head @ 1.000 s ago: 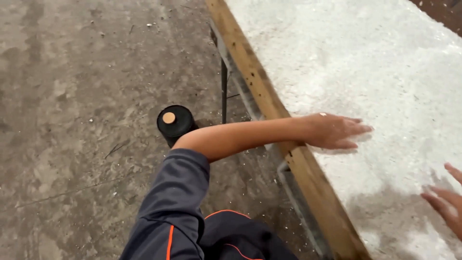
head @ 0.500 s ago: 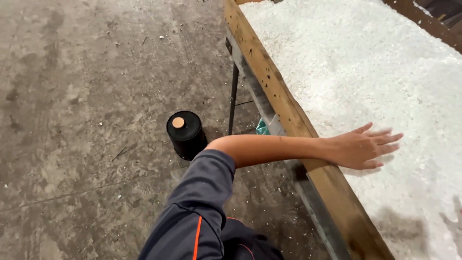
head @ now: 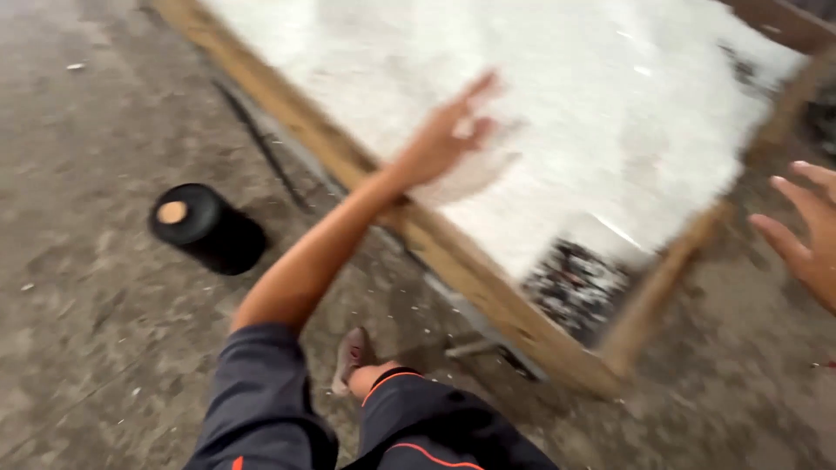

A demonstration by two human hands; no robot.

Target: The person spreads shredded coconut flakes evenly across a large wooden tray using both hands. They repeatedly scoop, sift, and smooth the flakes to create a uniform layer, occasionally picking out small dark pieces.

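Packages: none in view.
Labels: none in view.
Signs: none in view.
Screens: none in view.

Rough grey concrete floor point(head: 96, 348), scattered with small debris; a black cylindrical spool point(head: 207, 226) with a tan core stands there.

The left hand point(head: 448, 135) lay flat on the white layer point(head: 601, 104) half a second ago; now it is lifted above it, fingers spread and blurred. The right hand point(head: 805, 231) was almost out of view then; now it shows open at the right edge, beyond the frame point(head: 435, 244) corner. The view has swung: that corner, a dark bare patch point(head: 575, 283) and the person's foot point(head: 350, 357) have appeared.
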